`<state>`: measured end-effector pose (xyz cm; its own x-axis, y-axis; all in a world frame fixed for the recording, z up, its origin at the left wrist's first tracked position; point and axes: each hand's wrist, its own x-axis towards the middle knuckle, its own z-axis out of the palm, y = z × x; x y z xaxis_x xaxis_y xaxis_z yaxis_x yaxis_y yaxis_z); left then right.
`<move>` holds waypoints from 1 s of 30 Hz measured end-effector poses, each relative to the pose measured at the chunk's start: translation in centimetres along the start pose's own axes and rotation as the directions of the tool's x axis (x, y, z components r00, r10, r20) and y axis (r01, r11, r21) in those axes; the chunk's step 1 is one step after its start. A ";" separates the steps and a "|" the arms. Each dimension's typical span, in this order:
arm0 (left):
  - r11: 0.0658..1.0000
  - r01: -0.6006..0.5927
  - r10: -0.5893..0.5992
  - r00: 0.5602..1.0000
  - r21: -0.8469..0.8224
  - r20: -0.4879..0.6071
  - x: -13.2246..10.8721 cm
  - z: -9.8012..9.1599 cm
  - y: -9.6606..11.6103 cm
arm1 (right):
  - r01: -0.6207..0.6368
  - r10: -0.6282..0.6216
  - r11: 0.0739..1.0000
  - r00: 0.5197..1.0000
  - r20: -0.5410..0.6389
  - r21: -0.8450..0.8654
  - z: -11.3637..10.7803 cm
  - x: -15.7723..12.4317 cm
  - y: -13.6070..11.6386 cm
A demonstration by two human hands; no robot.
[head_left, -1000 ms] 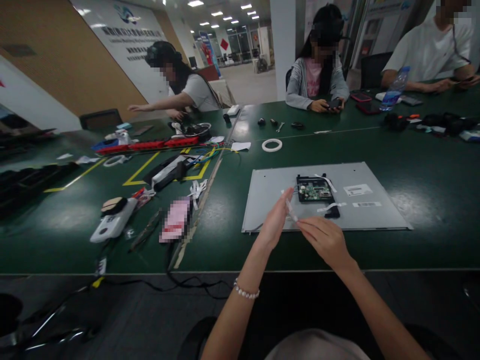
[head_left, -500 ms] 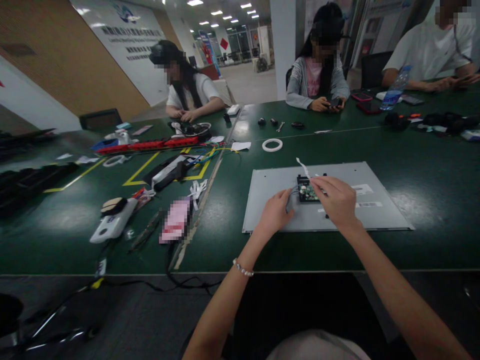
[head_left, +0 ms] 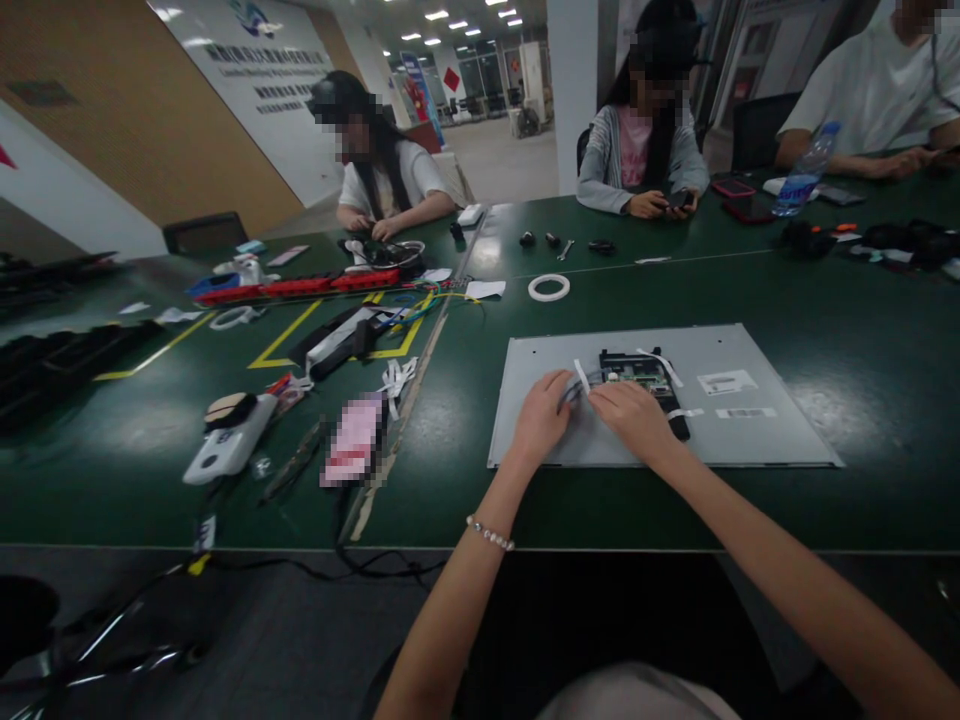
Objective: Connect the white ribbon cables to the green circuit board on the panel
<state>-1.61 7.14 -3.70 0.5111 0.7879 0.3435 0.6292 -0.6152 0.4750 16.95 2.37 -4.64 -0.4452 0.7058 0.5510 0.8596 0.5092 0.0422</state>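
Note:
A grey metal panel [head_left: 757,445] lies flat on the green table in front of me. A small circuit board [head_left: 637,368] in a black frame sits on its middle, with white tape strips across it. My left hand [head_left: 541,417] rests on the panel just left of the board, fingers curled over thin wires and a white tape strip [head_left: 581,375]. My right hand [head_left: 634,420] lies beside it, fingers bent and pressing down at the same spot. What the fingertips pinch is hidden.
A white tape roll [head_left: 548,288] lies beyond the panel. To the left are a white device [head_left: 229,448], cables, a red power strip [head_left: 300,287] and yellow floor-style marking tape. Three other people sit at the far side; a water bottle [head_left: 804,178] stands at the right.
My right hand has come back from the circuit board to the panel's left part, meeting my left hand. A white tape strip now lies by my left fingers. The camera shifted slightly.

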 end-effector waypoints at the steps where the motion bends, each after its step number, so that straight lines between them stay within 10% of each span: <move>1: 1.000 -0.008 0.008 1.000 -0.003 0.010 0.0 0.0 0.0 | 0.010 -0.010 1.000 1.000 0.018 0.004 0.0 0.0 -0.1; 13: 0.993 -0.075 0.053 0.970 0.086 0.238 0.1 0.7 -0.2 | 0.028 -0.034 0.998 0.994 0.109 0.056 1.2 -0.4 -0.4; 30: 0.975 0.043 -0.090 0.974 0.219 0.210 1.1 0.9 1.6 | 0.043 -0.054 0.996 0.990 0.130 0.081 -0.1 -1.5 -2.8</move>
<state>0.47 7.02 -3.33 0.5639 0.8168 0.1220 0.7633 -0.5719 0.3007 15.19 -0.16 -5.50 -0.5195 0.7355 0.4349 0.8164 0.5774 -0.0014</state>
